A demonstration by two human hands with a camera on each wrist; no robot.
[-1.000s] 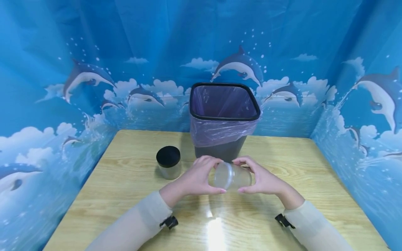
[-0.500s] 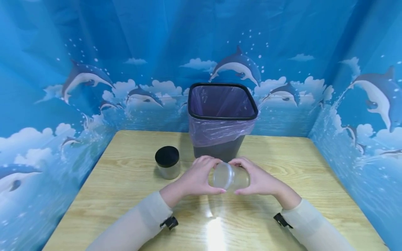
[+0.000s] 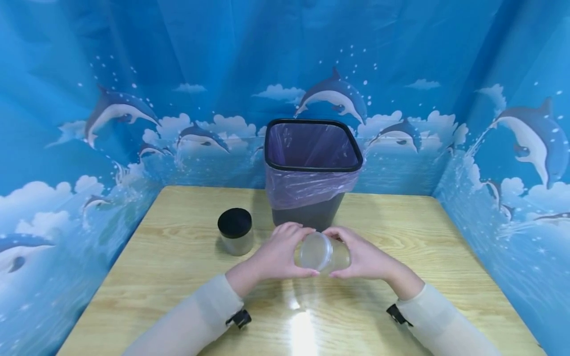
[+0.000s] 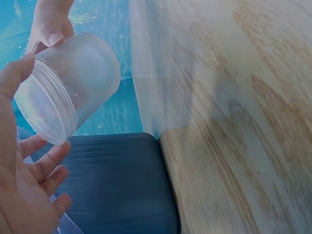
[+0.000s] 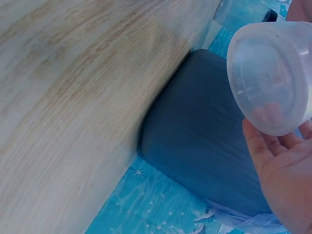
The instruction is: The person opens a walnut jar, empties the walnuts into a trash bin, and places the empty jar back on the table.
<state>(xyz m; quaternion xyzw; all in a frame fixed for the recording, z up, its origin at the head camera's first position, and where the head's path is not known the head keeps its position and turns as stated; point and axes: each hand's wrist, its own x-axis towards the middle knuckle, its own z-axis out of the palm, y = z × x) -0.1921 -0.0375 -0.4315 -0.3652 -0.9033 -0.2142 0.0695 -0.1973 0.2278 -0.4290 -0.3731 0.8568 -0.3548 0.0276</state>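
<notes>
Both hands hold a clear plastic jar (image 3: 317,251) on its side over the table, its ridged rim end toward the left. My left hand (image 3: 277,253) holds the rim end, thumb on the near side and fingers on the far side. My right hand (image 3: 368,254) grips the jar's base end. In the left wrist view, small specks show inside the jar (image 4: 90,73). The right wrist view shows the jar's round bottom (image 5: 267,75) above the right fingers (image 5: 258,146). A second jar (image 3: 239,243) with a black lid stands upright left of the left hand.
Just behind the hands stands a dark bin (image 3: 307,213) with a black rim and a purple liner (image 3: 307,190) folded over its sides. The wooden table (image 3: 178,277) is bounded at the back and sides by a blue dolphin-print curtain (image 3: 213,59).
My right hand has come slightly closer to the left on the jar, and the jar's rim end is turned a little more toward the head camera. The head view has shifted slightly.
</notes>
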